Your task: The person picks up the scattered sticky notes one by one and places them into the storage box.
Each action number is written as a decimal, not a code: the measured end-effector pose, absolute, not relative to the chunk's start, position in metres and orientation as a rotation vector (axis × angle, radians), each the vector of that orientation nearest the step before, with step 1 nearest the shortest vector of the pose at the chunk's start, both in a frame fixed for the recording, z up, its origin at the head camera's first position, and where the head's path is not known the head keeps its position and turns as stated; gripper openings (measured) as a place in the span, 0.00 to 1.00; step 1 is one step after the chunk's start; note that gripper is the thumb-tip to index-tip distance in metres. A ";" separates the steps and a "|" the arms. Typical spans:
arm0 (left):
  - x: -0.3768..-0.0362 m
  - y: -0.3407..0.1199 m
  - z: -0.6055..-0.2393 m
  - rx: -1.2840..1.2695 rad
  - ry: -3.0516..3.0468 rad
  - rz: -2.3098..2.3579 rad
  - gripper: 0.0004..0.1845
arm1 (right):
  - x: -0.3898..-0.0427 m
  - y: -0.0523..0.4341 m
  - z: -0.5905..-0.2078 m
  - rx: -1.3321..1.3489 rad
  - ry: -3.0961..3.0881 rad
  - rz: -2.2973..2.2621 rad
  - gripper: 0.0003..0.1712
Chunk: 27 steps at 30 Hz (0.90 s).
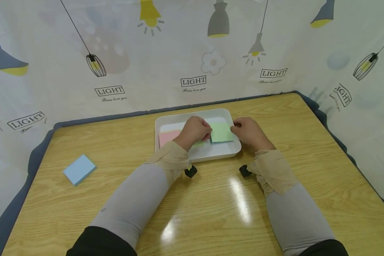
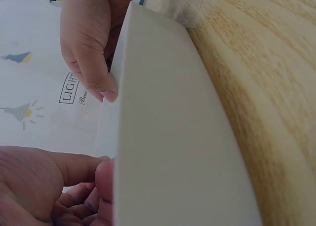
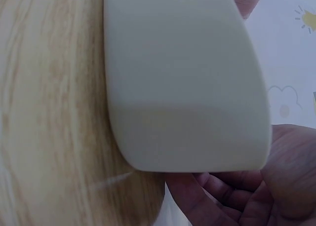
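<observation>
A white tray [image 1: 195,156] sits mid-table. Inside it lie a pink sticky-note pad [image 1: 168,137] on the left and a green sticky-note pad [image 1: 221,132] to the right. My left hand [image 1: 207,132] pinches the green pad's left edge with curled fingers. My right hand [image 1: 235,126] pinches its right edge. A sliver of light green paper [image 1: 198,143] shows under the left hand. The left wrist view is filled by the tray's outer wall [image 2: 168,137], with the left hand [image 2: 74,186] below and the right hand [image 2: 91,48] above. In the right wrist view, the right hand [image 3: 247,196] is behind the tray wall [image 3: 182,88].
A blue sticky-note pad [image 1: 79,169] lies on the wooden table [image 1: 211,213] at the left, apart from the tray. A curtain printed with lamps [image 1: 192,53] closes off the back and both sides of the table.
</observation>
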<state>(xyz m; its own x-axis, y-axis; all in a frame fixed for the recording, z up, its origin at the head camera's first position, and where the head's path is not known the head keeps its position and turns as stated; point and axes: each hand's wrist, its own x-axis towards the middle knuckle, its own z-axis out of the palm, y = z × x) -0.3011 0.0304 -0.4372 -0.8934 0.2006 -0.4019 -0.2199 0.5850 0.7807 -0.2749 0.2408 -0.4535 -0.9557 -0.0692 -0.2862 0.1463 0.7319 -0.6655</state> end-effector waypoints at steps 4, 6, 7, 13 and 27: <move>-0.300 0.029 -0.438 -0.026 2.377 1.240 0.06 | -0.275 0.240 -0.453 0.065 2.646 -1.045 0.27; -0.300 0.028 -0.438 -0.019 2.388 1.226 0.06 | -0.275 0.240 -0.453 0.064 2.648 -1.042 0.27; -0.300 0.027 -0.438 -0.014 2.392 1.222 0.06 | -0.275 0.240 -0.453 0.064 2.649 -1.041 0.27; -0.298 0.020 -0.437 0.028 2.403 1.246 0.07 | -0.273 0.239 -0.451 0.070 2.639 -1.058 0.26; -0.295 -0.017 -0.423 0.081 2.480 1.265 0.12 | -0.272 0.238 -0.448 0.067 2.638 -1.060 0.28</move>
